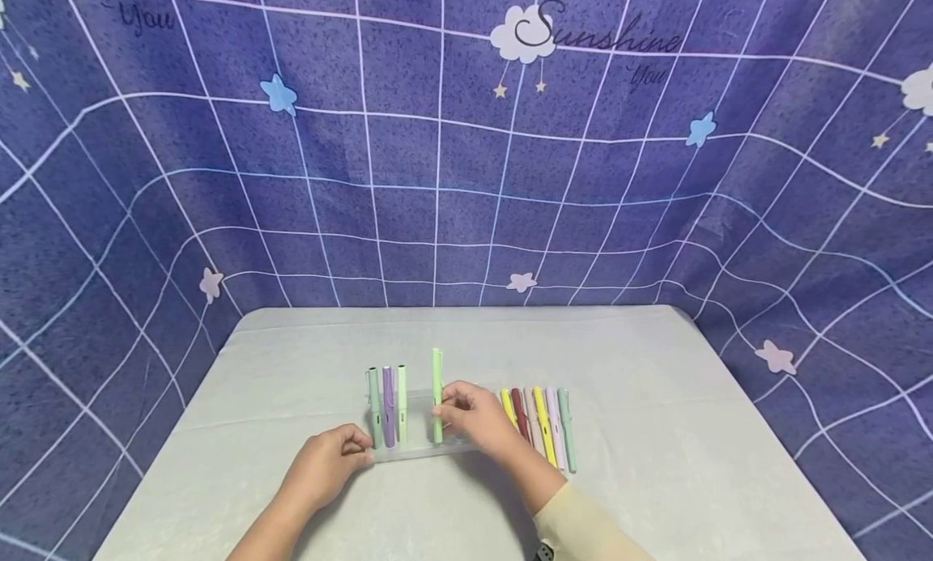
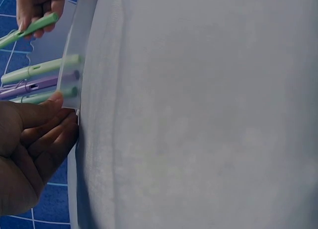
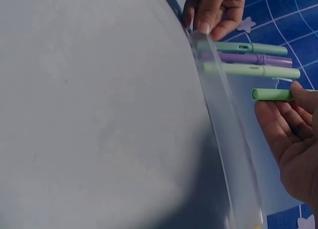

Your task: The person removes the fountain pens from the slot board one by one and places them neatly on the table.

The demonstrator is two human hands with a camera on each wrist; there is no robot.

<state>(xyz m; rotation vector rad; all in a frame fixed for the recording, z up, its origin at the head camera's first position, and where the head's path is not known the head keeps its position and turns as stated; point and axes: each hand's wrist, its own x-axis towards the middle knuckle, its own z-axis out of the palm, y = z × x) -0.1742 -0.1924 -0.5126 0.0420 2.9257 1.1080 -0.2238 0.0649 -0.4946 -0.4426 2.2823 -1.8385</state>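
Note:
A translucent plastic pen holder point(image 1: 419, 454) stands on the table, with a teal-green pen point(image 1: 375, 407), a purple pen point(image 1: 389, 403) and a pale green pen point(image 1: 402, 403) upright side by side toward its left end. My left hand point(image 1: 328, 462) grips the holder's left front corner, thumb point(image 2: 57, 97) against its front lip. Between thumb and fingers, my right hand point(image 1: 477, 415) pinches a bright green pen point(image 1: 436, 375). That pen is upright over the holder, right of the three, and its lower end point(image 3: 256, 94) shows apart from the front lip in the right wrist view.
Right of the holder, several pens lie side by side on the table point(image 1: 656, 464), among them a yellow pen point(image 1: 544, 427), a dark red pen point(image 1: 521, 411) and a teal pen point(image 1: 566, 431). A purple-blue patterned curtain point(image 1: 466, 180) hangs behind and at both sides.

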